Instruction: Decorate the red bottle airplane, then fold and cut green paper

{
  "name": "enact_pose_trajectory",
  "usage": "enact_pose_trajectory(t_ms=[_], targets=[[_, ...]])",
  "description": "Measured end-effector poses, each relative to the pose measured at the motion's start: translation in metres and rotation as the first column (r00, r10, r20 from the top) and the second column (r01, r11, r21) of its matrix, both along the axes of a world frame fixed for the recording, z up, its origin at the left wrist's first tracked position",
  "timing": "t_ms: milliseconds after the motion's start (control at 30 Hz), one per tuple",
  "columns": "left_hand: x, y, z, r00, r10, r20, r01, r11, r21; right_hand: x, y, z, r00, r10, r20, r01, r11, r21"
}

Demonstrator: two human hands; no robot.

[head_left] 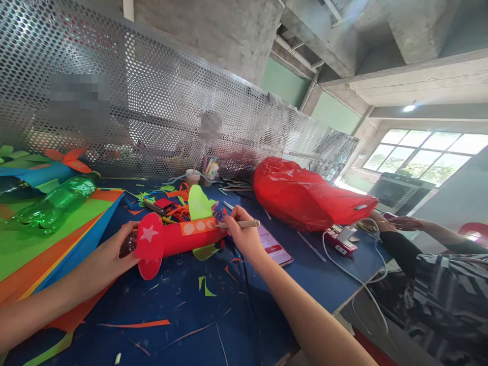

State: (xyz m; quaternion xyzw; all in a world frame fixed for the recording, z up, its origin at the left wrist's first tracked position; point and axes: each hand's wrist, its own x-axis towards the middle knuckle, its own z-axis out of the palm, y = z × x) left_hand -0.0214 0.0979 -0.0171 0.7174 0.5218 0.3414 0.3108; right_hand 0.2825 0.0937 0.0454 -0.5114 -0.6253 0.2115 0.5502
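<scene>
A craft model (175, 243), a bottle wrapped in red paper, lies crosswise over the blue table. My left hand (120, 250) is closed around its dark bare end, beside red rounded paper pieces (149, 239) with pale stars. Green paper wings (199, 202) stick out above and below the red body. Along its upper side runs an orange strip (198, 226) with a row of pale circles. A pen (244, 223) is pinched in my right hand (242, 239), its tip at the strip's right end. Part of the model's far end is hidden behind that hand.
Left lie coloured sheets (84, 218) and a green bottle (57, 206). Paper scraps (177, 203) and a cup of pens (211, 170) sit behind the model. To the right are a phone (278, 248), a red plastic bag (297, 195), a corded power strip (341, 245) and another person (438, 290).
</scene>
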Motion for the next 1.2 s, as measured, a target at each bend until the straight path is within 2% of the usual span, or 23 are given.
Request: enact_pose_trajectory(t_ms=[233,533,800,1200], targets=[[-0.0024,0.0027,-0.0042,1.000,-0.019,0.010,0.019,1.000,-0.017,-0.0002,-0.0011,0.0012,1.000,0.007,0.009,-0.007,1.000,-0.015],[0.0065,-0.0066,0.0056,0.998,0.001,0.063,-0.002,1.000,0.013,0.0001,-0.0009,0.0012,1.000,-0.005,0.006,0.005,1.000,0.000],[-0.0012,0.0011,-0.0005,1.000,-0.017,0.016,0.017,1.000,0.002,0.0007,0.0006,0.0008,1.000,-0.024,0.012,0.024,1.000,0.014],[-0.0005,0.0021,-0.0018,1.000,-0.023,0.004,0.023,1.000,0.007,0.0005,-0.0015,0.0021,1.000,-0.011,0.022,0.011,1.000,-0.007]])
